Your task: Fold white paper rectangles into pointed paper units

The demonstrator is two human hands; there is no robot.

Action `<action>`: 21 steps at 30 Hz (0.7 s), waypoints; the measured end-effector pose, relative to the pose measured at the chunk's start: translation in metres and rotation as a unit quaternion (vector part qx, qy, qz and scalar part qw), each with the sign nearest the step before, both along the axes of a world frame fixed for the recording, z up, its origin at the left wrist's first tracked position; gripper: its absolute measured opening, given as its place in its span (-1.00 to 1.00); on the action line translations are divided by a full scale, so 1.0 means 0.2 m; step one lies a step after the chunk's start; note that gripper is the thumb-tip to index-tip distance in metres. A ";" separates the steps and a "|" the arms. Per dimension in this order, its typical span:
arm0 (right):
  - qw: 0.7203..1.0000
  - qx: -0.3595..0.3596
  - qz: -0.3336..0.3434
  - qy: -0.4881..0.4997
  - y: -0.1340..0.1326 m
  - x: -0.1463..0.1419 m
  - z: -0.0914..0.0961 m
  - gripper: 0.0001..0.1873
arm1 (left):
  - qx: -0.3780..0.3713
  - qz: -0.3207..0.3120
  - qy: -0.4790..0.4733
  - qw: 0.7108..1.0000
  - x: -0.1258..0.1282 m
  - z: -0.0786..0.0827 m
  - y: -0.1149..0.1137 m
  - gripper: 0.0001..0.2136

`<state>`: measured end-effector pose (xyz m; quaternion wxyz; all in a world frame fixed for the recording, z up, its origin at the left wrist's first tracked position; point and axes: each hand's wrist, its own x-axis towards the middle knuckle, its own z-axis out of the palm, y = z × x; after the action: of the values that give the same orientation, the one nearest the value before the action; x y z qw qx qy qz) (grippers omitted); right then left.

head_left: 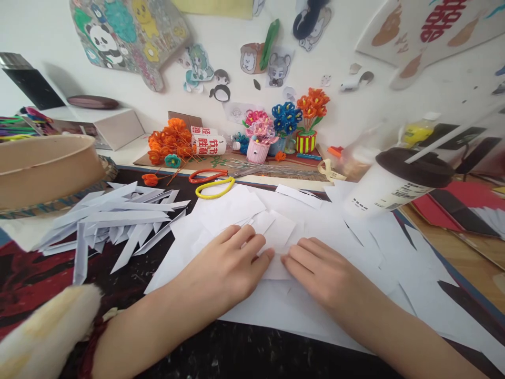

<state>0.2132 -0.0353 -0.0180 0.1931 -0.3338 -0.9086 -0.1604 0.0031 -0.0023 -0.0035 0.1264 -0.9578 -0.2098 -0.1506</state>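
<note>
A small piece of white paper (276, 270) lies flat between my two hands, over larger white sheets (272, 302). My left hand (236, 258) is closed at its left side, thumb and curled fingers pressed together on the paper. From the other side my right hand (321, 268) pinches the same piece near its right edge, fingertips close to the left thumb. My fingers hide part of the paper's edges. Just beyond them rest more cut white pieces (281, 227). To the left is a loose pile of folded paper strips (122, 216).
Scissors (215, 188) with red and yellow handles lie behind the sheets. A lidded white cup (379, 195) with a straw stands at right. At left are a tan round container (43, 168) and a cat's furry leg or tail (51, 331). Pipe-cleaner flowers (258, 137) line the back.
</note>
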 end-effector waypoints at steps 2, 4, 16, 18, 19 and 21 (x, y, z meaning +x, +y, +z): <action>1.000 -0.006 0.002 0.000 0.00 0.00 0.00 -0.58 | -0.009 0.008 -0.017 1.000 -0.01 -0.01 0.00 -0.79; 1.000 -0.010 0.003 0.002 0.00 0.00 0.00 -0.59 | -0.011 0.011 -0.020 1.000 -0.01 -0.01 0.00 -0.79; 1.000 -0.017 0.002 0.007 0.00 0.00 0.00 -0.62 | 0.021 0.024 -0.026 0.999 -0.01 -0.02 0.01 -0.76; 1.000 -0.017 0.002 0.005 0.00 0.01 0.00 -0.60 | 0.025 0.023 -0.029 0.999 -0.01 -0.02 0.01 -0.76; 1.000 -0.015 0.002 0.004 0.00 0.01 0.00 -0.60 | 0.026 0.024 -0.031 0.999 -0.01 -0.02 0.00 -0.76; 1.000 -0.016 0.003 0.003 0.00 0.01 0.01 -0.61 | 0.029 0.025 -0.031 0.999 -0.02 -0.02 0.00 -0.77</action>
<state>0.2151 -0.0359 -0.0170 0.1905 -0.3349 -0.9114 -0.1444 0.0001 -0.0016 -0.0068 0.1514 -0.9432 -0.2326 -0.1828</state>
